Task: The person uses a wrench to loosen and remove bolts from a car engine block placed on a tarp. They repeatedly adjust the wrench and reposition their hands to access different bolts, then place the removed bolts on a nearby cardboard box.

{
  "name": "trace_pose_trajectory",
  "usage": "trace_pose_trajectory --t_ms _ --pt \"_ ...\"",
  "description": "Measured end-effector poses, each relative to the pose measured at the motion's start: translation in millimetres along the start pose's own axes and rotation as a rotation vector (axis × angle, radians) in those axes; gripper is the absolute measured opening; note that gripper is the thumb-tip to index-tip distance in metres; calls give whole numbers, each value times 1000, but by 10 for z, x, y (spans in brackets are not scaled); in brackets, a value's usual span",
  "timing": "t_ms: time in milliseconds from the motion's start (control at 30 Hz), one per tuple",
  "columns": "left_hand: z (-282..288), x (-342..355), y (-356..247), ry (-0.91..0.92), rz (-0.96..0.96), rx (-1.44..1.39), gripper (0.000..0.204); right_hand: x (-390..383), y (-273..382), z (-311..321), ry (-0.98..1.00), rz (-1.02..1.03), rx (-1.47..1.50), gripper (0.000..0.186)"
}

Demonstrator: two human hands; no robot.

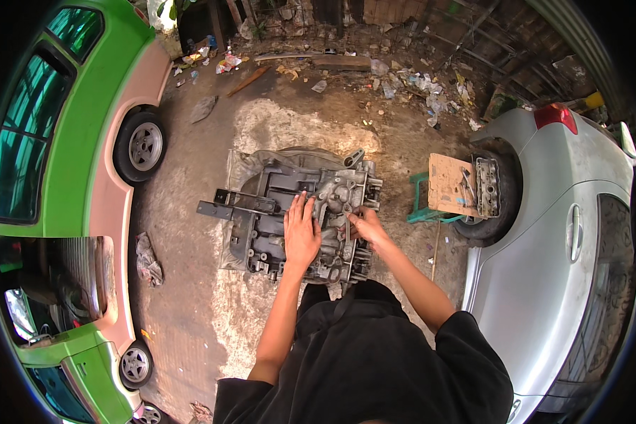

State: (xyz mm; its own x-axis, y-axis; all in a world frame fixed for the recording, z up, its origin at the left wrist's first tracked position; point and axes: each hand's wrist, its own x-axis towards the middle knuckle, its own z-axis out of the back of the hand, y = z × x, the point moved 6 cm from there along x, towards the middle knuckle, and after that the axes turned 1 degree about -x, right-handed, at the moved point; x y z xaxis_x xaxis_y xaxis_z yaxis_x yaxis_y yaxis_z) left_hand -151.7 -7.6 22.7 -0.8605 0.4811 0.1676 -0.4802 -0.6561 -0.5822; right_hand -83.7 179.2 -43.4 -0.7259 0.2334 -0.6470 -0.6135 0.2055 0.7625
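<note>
A grey and black engine assembly (279, 180) lies on a dirty grey sheet (240, 161) on the ground in front of me, with dark metal brackets (219, 208) sticking out at its left. My left hand (300, 233) rests on the middle of the engine, fingers stretched forward and slightly apart. My right hand (367, 230) is at the engine's right side, beside the cast metal fittings (336, 191), with fingers bent and pinched on something small that I cannot make out.
A green stool (418, 198) bears a board (449, 180) with tools and a metal engine part (487, 187). A green-and-pink car (67, 141) stands at left, a silver car (530, 283) at right. Rubbish (431, 95) and a crumpled cloth (148, 258) lie on the ground.
</note>
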Motion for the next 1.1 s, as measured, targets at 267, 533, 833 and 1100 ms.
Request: trace_pose_trajectory --t_ms 267,533,833,1100 --pt "-13 -7 10 -10 -26 -5 59 349 606 514 22 360 -828 32" --pt "-17 -1 7 -2 -10 -3 61 569 857 288 208 345 -1208 33" --pt "-17 3 8 -9 -26 -10 60 533 973 7 161 260 -1520 41" --pt "-3 6 -1 -5 -11 -14 60 326 642 147 201 3 -433 36"
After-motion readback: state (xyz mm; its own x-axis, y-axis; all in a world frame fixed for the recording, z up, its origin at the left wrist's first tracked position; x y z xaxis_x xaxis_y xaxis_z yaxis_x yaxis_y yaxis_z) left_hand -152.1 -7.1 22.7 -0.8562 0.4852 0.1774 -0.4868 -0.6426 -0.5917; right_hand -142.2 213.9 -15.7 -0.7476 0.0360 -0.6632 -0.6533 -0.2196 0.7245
